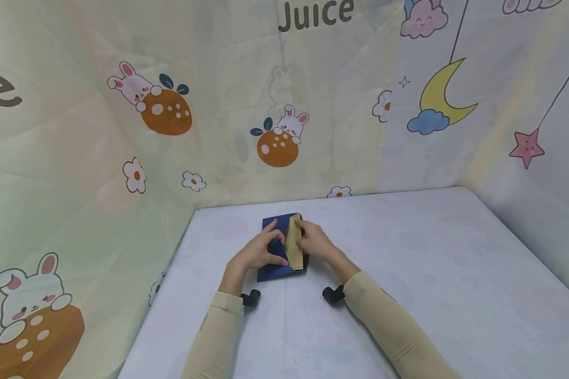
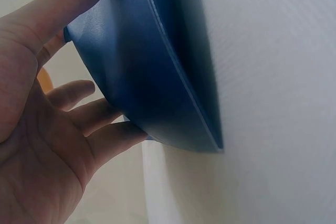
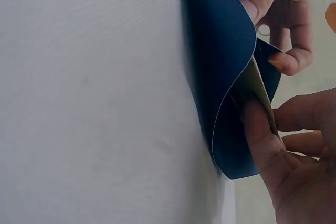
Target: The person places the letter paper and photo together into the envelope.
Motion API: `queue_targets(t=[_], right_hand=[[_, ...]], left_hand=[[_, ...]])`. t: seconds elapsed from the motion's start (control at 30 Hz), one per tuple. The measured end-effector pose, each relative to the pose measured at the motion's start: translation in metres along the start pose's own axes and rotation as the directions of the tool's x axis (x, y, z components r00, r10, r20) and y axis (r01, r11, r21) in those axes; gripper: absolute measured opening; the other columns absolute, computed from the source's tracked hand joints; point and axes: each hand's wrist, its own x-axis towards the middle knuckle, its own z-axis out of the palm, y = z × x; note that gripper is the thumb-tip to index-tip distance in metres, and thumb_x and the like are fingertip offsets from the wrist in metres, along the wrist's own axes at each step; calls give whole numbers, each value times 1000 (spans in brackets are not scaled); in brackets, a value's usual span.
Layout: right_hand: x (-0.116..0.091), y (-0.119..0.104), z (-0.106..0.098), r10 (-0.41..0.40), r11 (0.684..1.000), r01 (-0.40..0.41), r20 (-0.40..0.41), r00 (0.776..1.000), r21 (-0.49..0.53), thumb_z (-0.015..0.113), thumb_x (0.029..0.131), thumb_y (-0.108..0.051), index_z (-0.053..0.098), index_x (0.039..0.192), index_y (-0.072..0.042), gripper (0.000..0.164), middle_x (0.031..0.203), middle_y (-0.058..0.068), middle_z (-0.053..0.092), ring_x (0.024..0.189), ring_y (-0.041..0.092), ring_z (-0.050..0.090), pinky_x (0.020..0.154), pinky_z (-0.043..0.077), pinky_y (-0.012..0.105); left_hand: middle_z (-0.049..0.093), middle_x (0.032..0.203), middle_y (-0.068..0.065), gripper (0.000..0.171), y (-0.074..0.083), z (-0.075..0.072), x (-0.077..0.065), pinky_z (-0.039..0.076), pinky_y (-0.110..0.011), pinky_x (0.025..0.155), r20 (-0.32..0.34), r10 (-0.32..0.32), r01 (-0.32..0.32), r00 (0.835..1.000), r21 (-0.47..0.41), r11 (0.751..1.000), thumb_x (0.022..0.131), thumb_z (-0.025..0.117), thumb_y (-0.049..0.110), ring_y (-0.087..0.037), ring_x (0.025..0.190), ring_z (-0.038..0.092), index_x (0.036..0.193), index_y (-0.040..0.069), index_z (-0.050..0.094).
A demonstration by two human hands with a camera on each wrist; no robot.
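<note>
A dark blue folder, thin and flexible, lies near the far edge of the table, tilted slightly. My left hand pinches its bowed-up cover between thumb and finger at the opening. In the left wrist view, the same folder gapes along one side. A flat tan piece stands at the folder's right part, between my hands. My right hand pinches that piece, the thumb on one face and fingers on the other. The right wrist view shows the tan piece partly inside the blue cover; its inner end is hidden.
A white cloth covers the table. Printed fabric walls rise behind it and along both sides. Small black devices sit at both wrists, just above the tabletop.
</note>
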Motion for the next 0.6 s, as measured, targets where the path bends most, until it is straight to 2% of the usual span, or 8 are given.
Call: queue_targets(t=[0.1,0.17,0.2,0.23,0.3,0.4,0.6], right_hand=[[1,1,1,1,1000,-1,16,1000,20,69,93,0,42,154,3,66,109,18,71,63,12,63,56,51,25],[1,1,2,4,999,-5,21,1000,32,71,93,-2,43,153,2,66,95,15,73,64,13,66,57,52,26],[1,1,2,7,999,-8,22,1000,46,71,93,-2,44,152,2,65,94,15,74,66,14,69,58,54,27],[1,2,2,5,998,-6,16,1000,55,72,93,-2,46,150,2,63,97,17,75,69,15,70,60,55,27],[2,2,3,14,996,-15,10,1000,92,74,93,-3,48,146,1,59,114,22,73,79,18,73,66,59,29],[3,1,3,27,991,-26,2,1000,129,76,92,-3,51,137,-1,52,134,26,65,90,22,74,72,62,31],[4,-1,4,21,995,-22,12,1000,94,78,92,-7,62,127,1,40,127,23,68,86,19,73,69,62,30]], left_hand=[[15,176,-11,48,0,0,0,32,-68,118,0,1,-1,1000,-1,1000,75,95,36,-44,158,23,105,33,58],[15,176,-10,48,0,0,0,32,-68,118,1,-1,1,1000,-1,1000,75,95,36,-44,158,23,105,35,58],[15,176,-10,48,0,0,0,32,-68,118,2,-2,2,1000,-1,1000,75,95,37,-44,158,23,105,35,58],[15,176,-10,48,0,0,-1,32,-68,118,2,-4,4,1000,-1,1000,75,95,37,-44,158,23,105,35,58],[14,176,-9,48,0,0,-1,32,-68,118,2,-11,11,1000,-1,1000,74,94,38,-45,158,23,105,35,58],[14,176,-9,48,0,0,-1,32,-69,118,-1,-16,16,1000,-1,1000,75,94,39,-45,158,23,106,34,58],[15,176,-6,47,0,0,-1,32,-71,117,-1,-30,30,1000,-3,1000,75,94,39,-45,158,23,104,37,57]])
